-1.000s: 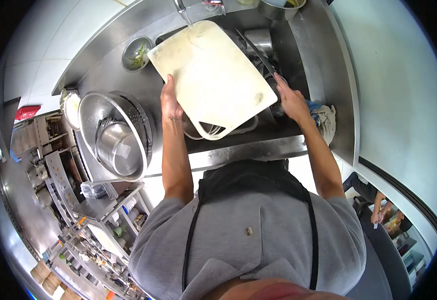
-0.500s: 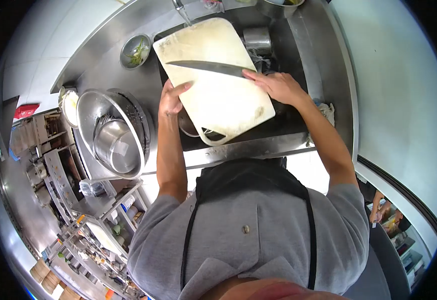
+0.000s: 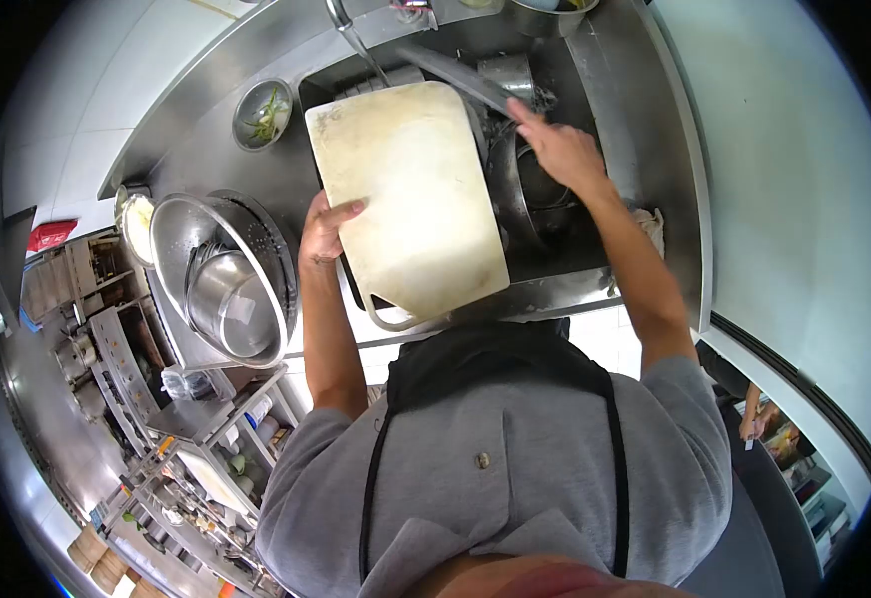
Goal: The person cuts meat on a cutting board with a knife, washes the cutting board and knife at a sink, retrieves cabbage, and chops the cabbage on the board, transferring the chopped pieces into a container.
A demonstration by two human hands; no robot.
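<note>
A white cutting board (image 3: 410,194) with dark stains tilts over the sink, its handle hole at the end nearer me. My left hand (image 3: 326,227) grips its left edge, the thumb lying on top and the fingers hidden beneath. In my right hand (image 3: 563,154) is a long knife (image 3: 460,78), held by its handle end, which the fingers cover. The blade points up and left, apart from the board, over the far part of the sink. Beyond the board's top edge hangs the faucet (image 3: 353,35).
Inside the sink (image 3: 565,254) lie a dark pan (image 3: 515,189) and a metal pot (image 3: 505,75). To the left, a large colander (image 3: 171,224) holds metal bowls. A small bowl (image 3: 246,125) with green scraps stands behind it. Another person's hand (image 3: 751,427) shows at lower right.
The knife has lifted off the board and swung up toward the faucet with my right hand. My left hand has drawn the board left and nearer, uncovering pans in the sink.
</note>
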